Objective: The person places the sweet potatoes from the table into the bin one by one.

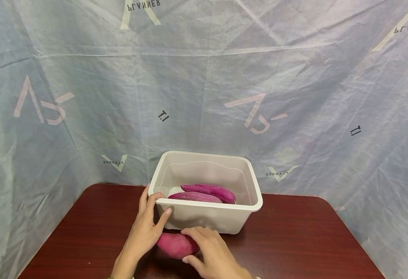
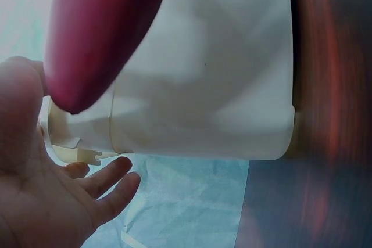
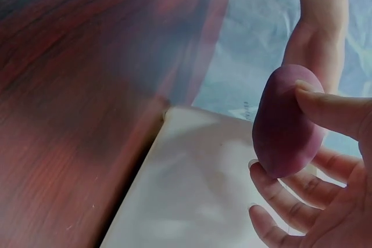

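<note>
My right hand [image 1: 212,252] holds a reddish-purple sweet potato [image 1: 177,245] in front of the white plastic bin [image 1: 204,217], over the table. In the right wrist view the thumb lies along one side of the sweet potato [image 3: 285,126] and the fingers are on the other. My left hand [image 1: 144,228] grips the bin's near left corner, fingers over the rim and thumb against the front wall. In the left wrist view the sweet potato [image 2: 104,33] overlaps that wall. Two long, streaked purple vegetables [image 1: 207,190] lie inside the bin, the nearer one [image 1: 195,197] partly hidden by the front rim.
The bin stands on a dark red-brown wooden table [image 1: 294,236] with rounded far corners. Grey-blue printed fabric [image 1: 204,89] hangs behind the table and down both sides, close to its edges.
</note>
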`<state>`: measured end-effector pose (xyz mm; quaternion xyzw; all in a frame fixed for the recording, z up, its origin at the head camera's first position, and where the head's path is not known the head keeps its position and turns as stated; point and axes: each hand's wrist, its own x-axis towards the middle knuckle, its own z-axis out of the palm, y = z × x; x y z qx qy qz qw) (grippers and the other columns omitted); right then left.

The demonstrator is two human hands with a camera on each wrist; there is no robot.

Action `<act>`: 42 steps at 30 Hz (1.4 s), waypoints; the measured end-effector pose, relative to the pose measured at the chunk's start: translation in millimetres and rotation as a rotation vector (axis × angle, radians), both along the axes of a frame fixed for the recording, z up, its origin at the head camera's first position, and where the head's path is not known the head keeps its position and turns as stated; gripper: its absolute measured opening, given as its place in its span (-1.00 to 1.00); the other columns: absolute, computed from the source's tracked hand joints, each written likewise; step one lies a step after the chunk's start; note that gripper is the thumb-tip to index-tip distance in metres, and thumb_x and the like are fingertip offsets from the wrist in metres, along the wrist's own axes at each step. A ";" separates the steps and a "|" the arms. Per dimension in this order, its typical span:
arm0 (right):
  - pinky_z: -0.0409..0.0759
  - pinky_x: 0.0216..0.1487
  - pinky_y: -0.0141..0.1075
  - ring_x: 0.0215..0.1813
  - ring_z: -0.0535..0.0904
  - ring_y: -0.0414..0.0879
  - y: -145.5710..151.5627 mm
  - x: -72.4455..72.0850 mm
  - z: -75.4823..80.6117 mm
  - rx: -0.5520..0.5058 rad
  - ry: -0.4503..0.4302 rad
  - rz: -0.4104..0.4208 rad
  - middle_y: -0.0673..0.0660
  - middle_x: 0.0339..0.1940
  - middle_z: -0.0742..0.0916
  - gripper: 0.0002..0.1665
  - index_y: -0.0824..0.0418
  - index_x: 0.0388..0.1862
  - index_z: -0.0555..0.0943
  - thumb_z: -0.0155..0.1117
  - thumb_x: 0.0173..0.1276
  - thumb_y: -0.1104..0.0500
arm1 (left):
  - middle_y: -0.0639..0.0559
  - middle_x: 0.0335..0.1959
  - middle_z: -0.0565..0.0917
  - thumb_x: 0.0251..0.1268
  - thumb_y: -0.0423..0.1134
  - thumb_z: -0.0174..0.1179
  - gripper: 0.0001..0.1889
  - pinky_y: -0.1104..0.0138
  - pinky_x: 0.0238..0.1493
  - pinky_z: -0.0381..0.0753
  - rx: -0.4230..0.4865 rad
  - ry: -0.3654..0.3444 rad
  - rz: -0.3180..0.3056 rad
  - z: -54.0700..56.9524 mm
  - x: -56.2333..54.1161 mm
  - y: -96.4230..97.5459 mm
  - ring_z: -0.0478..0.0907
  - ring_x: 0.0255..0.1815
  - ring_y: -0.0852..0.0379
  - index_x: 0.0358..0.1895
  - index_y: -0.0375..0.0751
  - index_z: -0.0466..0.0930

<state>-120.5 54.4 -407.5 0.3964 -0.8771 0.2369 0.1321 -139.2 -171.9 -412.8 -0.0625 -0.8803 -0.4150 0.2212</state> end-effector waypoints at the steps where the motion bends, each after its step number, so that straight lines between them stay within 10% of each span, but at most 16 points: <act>1: 0.58 0.03 -0.19 0.09 0.61 -0.22 1.3 0.1 0.5 -0.005 0.001 -0.002 -0.12 0.11 0.72 -0.36 -0.01 0.24 0.53 0.52 0.19 -0.05 | -0.26 0.63 -0.07 0.46 -0.07 0.21 -0.59 -0.34 0.18 0.46 0.001 -0.003 0.000 -0.3 -0.3 0.0 0.26 0.49 -0.34 0.25 0.03 0.33; 42: 0.55 0.18 -0.21 0.17 0.60 -0.22 26.8 -2.9 29.1 -0.124 0.205 -0.045 -0.16 0.15 0.69 -0.31 0.01 0.28 0.54 0.53 0.17 -0.05 | -0.25 0.64 -0.12 0.43 -0.14 0.24 -0.59 -0.36 0.21 0.40 0.039 -0.004 -0.016 -0.8 -1.1 2.7 0.16 0.54 -0.35 0.23 -0.03 0.33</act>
